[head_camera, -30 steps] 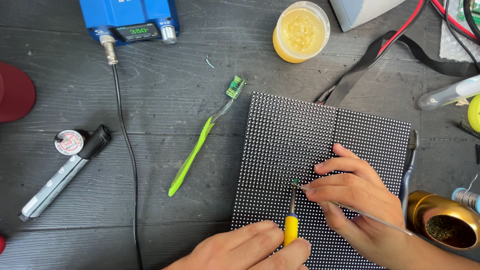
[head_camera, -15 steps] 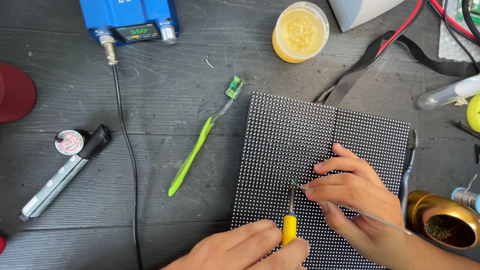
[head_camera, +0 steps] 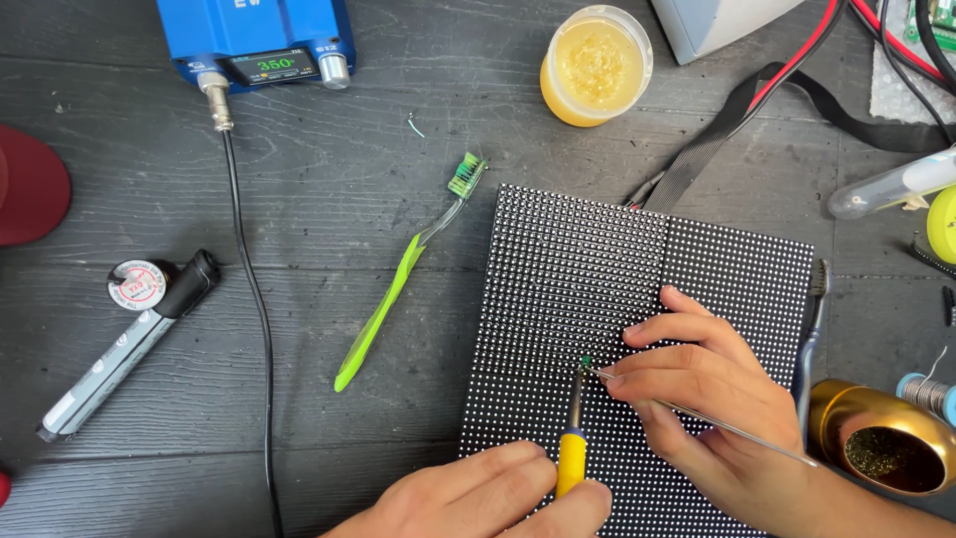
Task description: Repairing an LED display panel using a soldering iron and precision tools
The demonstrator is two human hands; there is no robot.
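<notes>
Far left: a dark red rounded object (head_camera: 30,184) lies at the edge of the dark wooden desk (head_camera: 299,149); beside it lie a small round tin (head_camera: 136,285) and a grey-and-black cylindrical tool (head_camera: 119,349).
Top left: a blue soldering station with a lit display (head_camera: 257,40) feeds a black cable (head_camera: 254,299) running down the desk.
Centre left: a green toothbrush (head_camera: 403,274) lies diagonally, near the panel but not touching it.
Top centre: an open jar of yellow paste (head_camera: 596,65).
Work piece: a black rectangular LED matrix panel (head_camera: 588,259) lies flat at centre right.
Left hand (head_camera: 478,498): fingers closed round a yellow-handled soldering iron (head_camera: 572,453), its tip resting on the panel.
Right hand (head_camera: 712,399): fingers pinching thin metal tweezers (head_camera: 697,413), their points meeting the iron tip.
Progress: one spot near the panel's middle is being worked, judging by the tools; no finished or remaining spots can be told apart.
Far right: a gold-coloured round holder (head_camera: 881,443).
</notes>
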